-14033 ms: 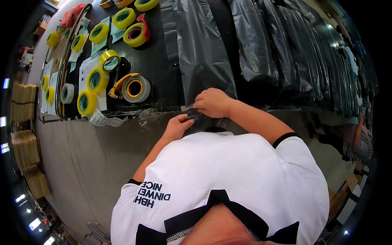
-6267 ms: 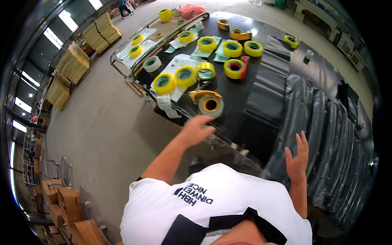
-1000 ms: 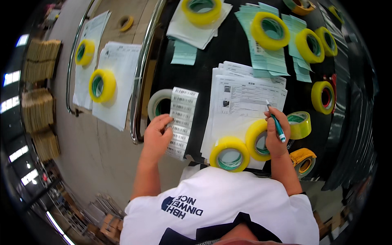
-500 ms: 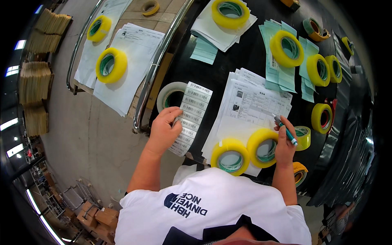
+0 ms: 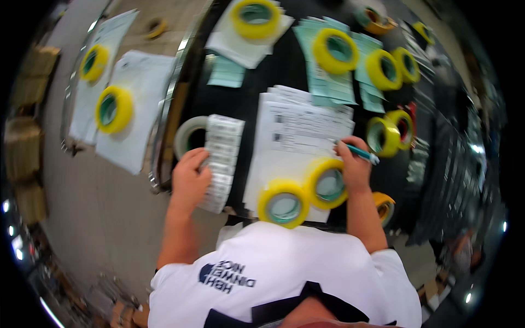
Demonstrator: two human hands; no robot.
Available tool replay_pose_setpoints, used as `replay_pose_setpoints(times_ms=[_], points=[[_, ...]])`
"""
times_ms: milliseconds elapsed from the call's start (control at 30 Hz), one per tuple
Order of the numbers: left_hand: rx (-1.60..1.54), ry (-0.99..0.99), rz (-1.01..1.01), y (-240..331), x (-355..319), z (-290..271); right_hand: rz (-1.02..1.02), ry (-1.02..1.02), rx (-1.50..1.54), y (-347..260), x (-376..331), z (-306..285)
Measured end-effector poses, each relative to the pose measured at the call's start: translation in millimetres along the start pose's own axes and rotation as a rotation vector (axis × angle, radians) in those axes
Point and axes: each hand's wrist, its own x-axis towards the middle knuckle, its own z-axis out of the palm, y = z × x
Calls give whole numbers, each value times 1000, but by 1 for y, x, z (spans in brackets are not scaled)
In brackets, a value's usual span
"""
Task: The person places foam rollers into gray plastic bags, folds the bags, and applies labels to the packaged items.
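My left hand (image 5: 191, 177) is closed, fingers curled, at the near left edge of a sheet of barcode labels (image 5: 223, 156), which it grips. Part of a white-sided tape roll (image 5: 183, 138) shows behind that sheet. In my right hand (image 5: 356, 170) is a teal pen (image 5: 362, 152), its tip end over the right side of a stack of printed papers (image 5: 306, 123). Two yellow tape rolls, one (image 5: 283, 203) at the stack's lower edge and another (image 5: 328, 184) close to my right wrist, lie on the papers. Motion blur softens the print.
Pale green slips (image 5: 333, 82) lie beyond the stack under a yellow roll (image 5: 336, 51). More rolls (image 5: 384, 69) stand at the right, near black plastic sheeting (image 5: 451, 175). Left of the black table, a metal-railed cart (image 5: 174, 87) carries papers and tape rolls.
The view has shifted, so everything sits farther left and higher. A tape roll beyond my right hand now appears closer to the red-cored roll. Both hands keep their holds.
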Motion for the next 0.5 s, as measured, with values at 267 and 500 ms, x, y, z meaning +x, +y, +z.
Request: replay_pose_setpoints(times_ms=[267,500], points=[[-90,-19,-45,1,-1,0,-135,26,-21,19,19,-35],[-87,-32,-30,-3,2,0,-108,78,-96,27,27,-32]])
